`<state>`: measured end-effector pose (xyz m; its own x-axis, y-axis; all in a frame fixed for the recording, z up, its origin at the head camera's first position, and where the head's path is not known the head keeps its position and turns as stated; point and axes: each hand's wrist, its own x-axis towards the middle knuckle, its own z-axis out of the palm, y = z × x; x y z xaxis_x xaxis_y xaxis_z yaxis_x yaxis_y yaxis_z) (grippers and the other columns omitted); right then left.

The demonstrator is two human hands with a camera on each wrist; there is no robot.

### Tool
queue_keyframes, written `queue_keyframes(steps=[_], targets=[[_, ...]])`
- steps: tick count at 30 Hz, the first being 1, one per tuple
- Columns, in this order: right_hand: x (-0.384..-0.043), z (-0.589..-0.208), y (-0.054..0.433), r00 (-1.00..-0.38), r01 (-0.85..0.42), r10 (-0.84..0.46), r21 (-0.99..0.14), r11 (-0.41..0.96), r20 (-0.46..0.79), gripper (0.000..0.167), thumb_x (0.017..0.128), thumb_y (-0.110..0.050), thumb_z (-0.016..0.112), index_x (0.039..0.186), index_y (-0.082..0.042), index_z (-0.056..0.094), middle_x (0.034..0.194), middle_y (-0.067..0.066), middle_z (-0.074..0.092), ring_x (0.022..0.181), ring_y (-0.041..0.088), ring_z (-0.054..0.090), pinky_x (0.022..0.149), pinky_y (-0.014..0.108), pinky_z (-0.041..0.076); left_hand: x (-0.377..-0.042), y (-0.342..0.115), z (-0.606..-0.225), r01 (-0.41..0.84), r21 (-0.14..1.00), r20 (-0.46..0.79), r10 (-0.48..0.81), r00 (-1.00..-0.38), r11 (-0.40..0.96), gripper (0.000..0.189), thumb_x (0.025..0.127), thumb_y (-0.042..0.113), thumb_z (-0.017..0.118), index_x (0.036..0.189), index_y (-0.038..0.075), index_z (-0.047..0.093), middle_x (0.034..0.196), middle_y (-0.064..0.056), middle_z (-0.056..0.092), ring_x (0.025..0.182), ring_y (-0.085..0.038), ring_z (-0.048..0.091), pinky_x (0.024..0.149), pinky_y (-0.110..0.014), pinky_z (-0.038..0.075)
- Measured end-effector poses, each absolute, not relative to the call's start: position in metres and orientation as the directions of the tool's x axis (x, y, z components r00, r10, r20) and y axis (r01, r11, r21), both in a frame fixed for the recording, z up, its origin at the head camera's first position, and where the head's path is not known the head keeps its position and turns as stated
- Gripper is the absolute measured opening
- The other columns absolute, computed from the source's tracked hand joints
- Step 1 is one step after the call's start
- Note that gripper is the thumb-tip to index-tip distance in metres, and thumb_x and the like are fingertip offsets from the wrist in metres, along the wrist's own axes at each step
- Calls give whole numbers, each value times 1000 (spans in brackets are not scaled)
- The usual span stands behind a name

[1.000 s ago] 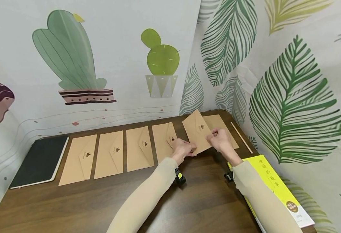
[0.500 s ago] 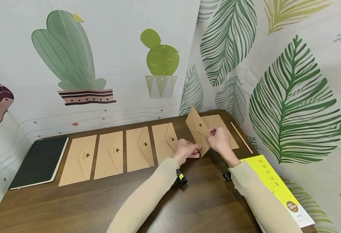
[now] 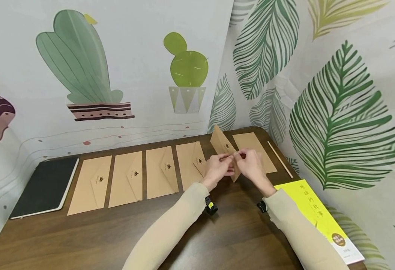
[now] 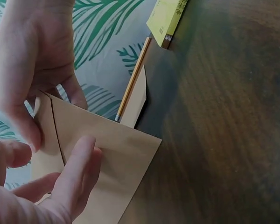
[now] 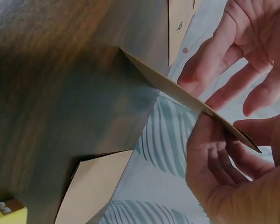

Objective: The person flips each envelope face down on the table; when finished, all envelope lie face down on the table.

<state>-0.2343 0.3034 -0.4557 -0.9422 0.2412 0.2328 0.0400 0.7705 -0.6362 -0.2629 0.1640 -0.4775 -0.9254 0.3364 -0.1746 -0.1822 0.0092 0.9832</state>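
Observation:
A brown kraft envelope [image 3: 221,139] with a crown print on its flap side stands tilted on edge above the back right of the table. My right hand [image 3: 252,165] pinches its near edge between thumb and fingers; the right wrist view shows the envelope [image 5: 170,88] almost edge-on in that pinch. In the left wrist view, my left hand [image 4: 46,191] lays fairly straight fingers against the flap face, thumb apart from the fingers. Part of the crown print is covered by the hands in the head view.
Several like envelopes [image 3: 161,172] lie in a row to the left, ending at a black notebook [image 3: 45,187]. On the right, another envelope [image 3: 256,150] lies flat beside a pencil [image 3: 280,159]. A yellow book [image 3: 313,210] sits at the table's right edge, partly under the right forearm.
The envelope has turned from facing me to nearly edge-on and shifted slightly left. My left hand has let go of its lower corner and moved up against the flap face.

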Motion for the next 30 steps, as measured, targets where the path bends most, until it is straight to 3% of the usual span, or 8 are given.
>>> queue_keyframes(steps=[5,9,12,16,22,25,30], targets=[[-232,-454,302,-968,40,199,-687,725,153,40,112,-23,56,82,-3,72,60,1,47,57,18,44,54,29,34,-262,163,-474,-193,981,-180,322,-929,-6,39,109,23,68,140,-1,71,104,-22,82,86,-22,82,75,-35,69],[-230,-453,302,-982,66,176,-752,655,67,44,114,-25,49,87,-3,75,64,1,56,63,17,52,62,30,42,-262,161,-473,-175,985,-167,318,-933,4,44,108,29,70,139,-2,71,107,-22,82,89,-31,84,75,-38,70],[-229,-454,302,-989,82,148,-787,611,11,41,114,-22,48,99,1,80,74,7,72,69,14,64,70,27,50,-263,160,-474,-156,988,-154,309,-938,16,41,108,25,70,136,-5,71,109,-24,82,88,-36,84,77,-44,70],[-231,-458,303,-995,71,94,-772,631,-15,29,110,-14,57,109,3,80,87,13,79,77,16,70,72,26,53,-262,157,-476,-180,984,-171,302,-938,-3,35,105,7,66,134,-11,68,108,-30,80,92,-40,83,75,-43,70],[-236,-470,306,-998,45,68,-686,726,6,20,102,-14,69,109,0,82,111,18,81,101,29,72,85,34,56,-263,155,-480,-220,974,-200,258,-945,-50,40,99,-4,58,137,-15,63,109,-30,77,95,-39,83,75,-38,70],[-237,-474,309,-995,91,92,-678,730,-36,27,103,-19,69,116,3,79,116,21,79,105,32,72,90,41,58,-264,153,-482,-211,974,-187,243,-952,-79,39,98,-4,55,134,-15,63,110,-29,77,96,-37,83,76,-38,70],[-238,-478,313,-979,204,143,-692,692,-146,51,108,-31,65,138,10,65,132,28,72,114,37,72,97,47,61,-266,149,-483,-202,974,-173,231,-957,-104,36,100,-2,53,133,-13,64,116,-31,77,99,-40,83,79,-37,69]])
